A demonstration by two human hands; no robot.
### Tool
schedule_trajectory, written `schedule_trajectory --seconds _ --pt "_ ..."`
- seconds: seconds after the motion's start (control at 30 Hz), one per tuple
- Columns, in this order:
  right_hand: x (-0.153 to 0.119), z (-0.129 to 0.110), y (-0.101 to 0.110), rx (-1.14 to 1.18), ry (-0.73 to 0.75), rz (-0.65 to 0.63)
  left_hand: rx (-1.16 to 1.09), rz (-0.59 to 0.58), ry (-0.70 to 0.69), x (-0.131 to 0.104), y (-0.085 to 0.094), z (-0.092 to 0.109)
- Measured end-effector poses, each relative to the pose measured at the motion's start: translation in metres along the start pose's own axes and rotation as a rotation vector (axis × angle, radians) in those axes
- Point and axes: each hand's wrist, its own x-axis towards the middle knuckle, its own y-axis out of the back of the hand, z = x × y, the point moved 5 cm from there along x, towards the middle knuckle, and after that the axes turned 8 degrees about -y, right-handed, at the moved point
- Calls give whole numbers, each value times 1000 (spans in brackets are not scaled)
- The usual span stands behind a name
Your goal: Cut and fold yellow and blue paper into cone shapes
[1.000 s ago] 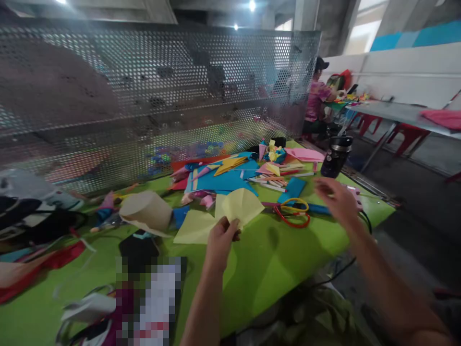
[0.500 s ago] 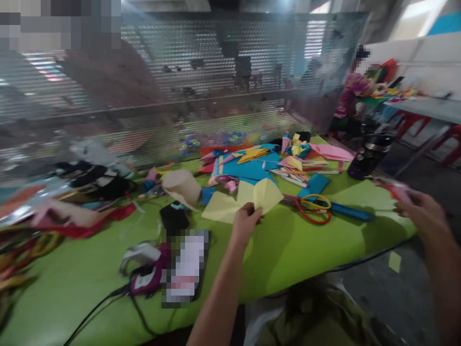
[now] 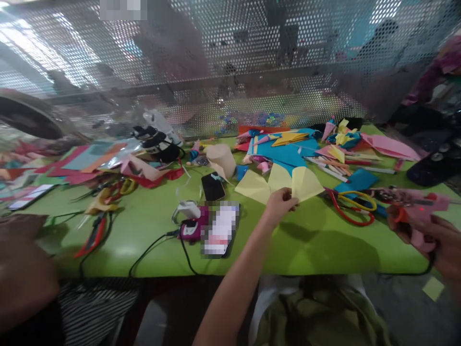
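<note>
My left hand (image 3: 283, 204) pinches a pale yellow paper piece (image 3: 306, 185) made of several fan-like petals, just above the green table (image 3: 309, 250). On the right, my right hand (image 3: 425, 233) is wrapped round the handle of a pink glue gun (image 3: 428, 206), whose nozzle points left. Between the hands lie scissors (image 3: 355, 211) with red and yellow handles, beside a blue paper piece (image 3: 358, 182). Left of the yellow paper are a phone (image 3: 221, 229), a purple power socket (image 3: 192, 228) with a white plug, and a small black object (image 3: 212, 186).
Blue paper sheets (image 3: 288, 149), pens (image 3: 334, 166) and a paper roll (image 3: 221, 159) lie toward the back. A perforated metal screen (image 3: 230, 77) stands behind the table. A dark bottle (image 3: 428, 168) is at right. Another person's arm (image 3: 25, 269) is at left, near red-handled pliers (image 3: 93, 233).
My view has swung left, bringing the other person's arm and the pliers into sight. The glue gun in my right hand now shows clearly; my left hand still pinches the yellow paper.
</note>
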Motion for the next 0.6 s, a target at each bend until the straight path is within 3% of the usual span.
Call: schedule_trajectory --seconds 0.13,0.23,0.33,0.43,0.53,0.6 --pt "-10 2 -38 -6 -65 -132 157 -45 -58 -6 -6 2" --pt "-16 3 -49 -11 -41 -205 354 -137 -51 -15 -10 9" --pt "-17 4 -44 23 -17 -197 654 -170 -15 -28 -8 18" --pt "-18 6 -32 37 -23 -128 978 -43 -28 -47 2 31" --pt "-18 8 -19 30 -16 -77 1144 86 -212 -74 0 46" --pt "-18 10 -10 13 19 -73 1198 59 -357 -91 -10 49"
